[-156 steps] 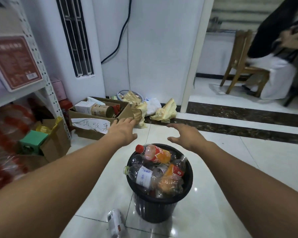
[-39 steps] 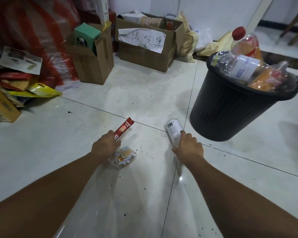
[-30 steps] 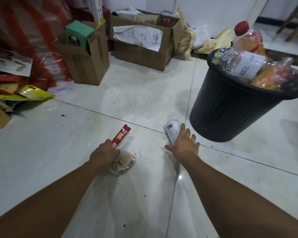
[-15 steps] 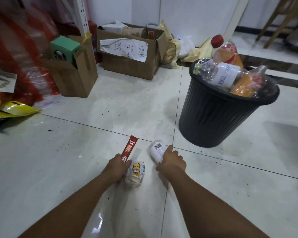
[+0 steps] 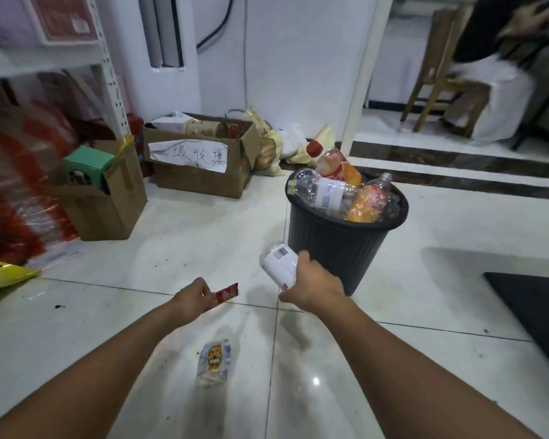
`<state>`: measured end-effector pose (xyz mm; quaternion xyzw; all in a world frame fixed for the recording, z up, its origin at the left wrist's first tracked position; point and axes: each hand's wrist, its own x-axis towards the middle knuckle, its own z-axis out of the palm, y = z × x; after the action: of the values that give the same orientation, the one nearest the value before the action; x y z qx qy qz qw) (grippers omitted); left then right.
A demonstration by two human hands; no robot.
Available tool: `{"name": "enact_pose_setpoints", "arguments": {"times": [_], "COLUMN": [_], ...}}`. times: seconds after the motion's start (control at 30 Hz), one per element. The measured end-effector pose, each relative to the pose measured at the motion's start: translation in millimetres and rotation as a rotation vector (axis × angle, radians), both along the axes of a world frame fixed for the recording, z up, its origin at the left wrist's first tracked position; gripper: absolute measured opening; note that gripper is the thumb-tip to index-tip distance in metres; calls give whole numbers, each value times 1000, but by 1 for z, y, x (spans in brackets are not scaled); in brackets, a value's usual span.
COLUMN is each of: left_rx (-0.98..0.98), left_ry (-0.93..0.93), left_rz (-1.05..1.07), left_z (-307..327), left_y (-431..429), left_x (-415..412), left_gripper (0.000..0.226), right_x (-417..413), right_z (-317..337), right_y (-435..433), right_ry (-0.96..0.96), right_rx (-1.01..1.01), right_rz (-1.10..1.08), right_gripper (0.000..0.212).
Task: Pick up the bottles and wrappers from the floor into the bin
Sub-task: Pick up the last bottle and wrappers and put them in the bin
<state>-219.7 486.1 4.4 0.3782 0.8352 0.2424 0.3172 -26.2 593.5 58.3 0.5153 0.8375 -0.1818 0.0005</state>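
Left hand (image 5: 193, 300): fingers curled, pinching a red sachet wrapper (image 5: 227, 292) by one end. The rest of it sticks out to the right, off the floor (image 5: 203, 236).

Right hand (image 5: 314, 286): wrapped around a white bottle (image 5: 279, 264), barcode end pointing up and away from me. It's held in the air just in front of the bin (image 5: 330, 248), below the rim, not touching it as far as I can tell.

Bin: black, ribbed, upright on the tiles, just beyond my right hand. It's heaped with plastic bottles (image 5: 328, 193) above the rim. One with a red cap (image 5: 313, 148) sticks out at the back.

A clear snack wrapper (image 5: 214, 362) with a cartoon face lies flat on the floor between my forearms, nearer me than either hand. Neither hand touches it.

Around:
- cardboard box with a handwritten paper sign (image 5: 203, 179) against the wall, left of the bin
- smaller open box (image 5: 108, 204) further left, with a green carton (image 5: 88, 164) sticking out the top
- yellow bag (image 5: 4, 274) on the floor at the far left
- dark mat (image 5: 539, 312) at the right edge
- wooden chair (image 5: 435, 68) in the room behind, blurred
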Motion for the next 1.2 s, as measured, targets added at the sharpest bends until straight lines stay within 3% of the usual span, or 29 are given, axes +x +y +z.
{"name": "enact_pose_setpoints", "arguments": {"times": [0.13,0.27,0.43,0.63,0.7,0.93,1.2], "left_rx": [81,144,186,338,382,382,313], "left_ry": [-2,68,215,280,311,715,727], "left_rz": [-26,-88,-195,-159,-163,-221,-245], "left_z": [52,105,169,227,235,223,189], "left_y": [24,44,71,129,152,207,236], "left_x": [8,15,16,50,78,151,147], "left_gripper": [21,8,14,9,5,11,12], "right_x": [22,42,76,126,147,210,202], "right_z": [58,118,189,249,262,266,235], "right_y": [16,39,78,115,126,152,158], "right_ry": [36,102,46,35,58,37,50], "right_rx": [21,62,155,206,218,228,179], "right_rz": [16,27,-35,-77,-91,-191,-235], "right_gripper": [71,80,75,72,68,67,71]}}
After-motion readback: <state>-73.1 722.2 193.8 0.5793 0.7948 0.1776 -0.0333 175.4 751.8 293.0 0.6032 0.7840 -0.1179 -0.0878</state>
